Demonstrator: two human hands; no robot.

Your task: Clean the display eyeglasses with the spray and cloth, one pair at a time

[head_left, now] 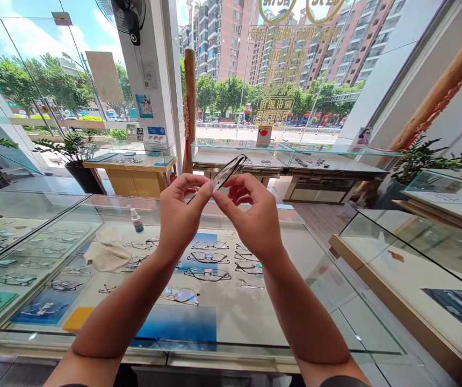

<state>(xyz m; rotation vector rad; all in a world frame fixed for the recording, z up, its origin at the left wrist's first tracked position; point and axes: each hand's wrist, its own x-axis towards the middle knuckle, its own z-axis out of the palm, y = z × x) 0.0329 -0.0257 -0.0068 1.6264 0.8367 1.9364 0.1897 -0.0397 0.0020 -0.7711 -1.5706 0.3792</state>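
Note:
Both hands hold a pair of dark-framed eyeglasses [235, 164] up above the glass display case, tilted with one end pointing up and right. My left hand [185, 204] pinches the frame between thumb and fingers. Against it, my right hand [253, 207] grips the same glasses near the middle, thumb tips almost touching. Part of the frame is hidden behind the fingers. Below lie several glasses [208, 274] in rows inside the case. A crumpled beige cloth [108, 252] and a small spray bottle [136, 220] are on the left of the glass top.
The glass display case [255, 346] spans the front. A yellow folded cloth [78, 319] is near its front left. Another glass case [400, 258] stands at right, and more counters [319, 180] line the window. A potted plant [76, 156] stands at back left.

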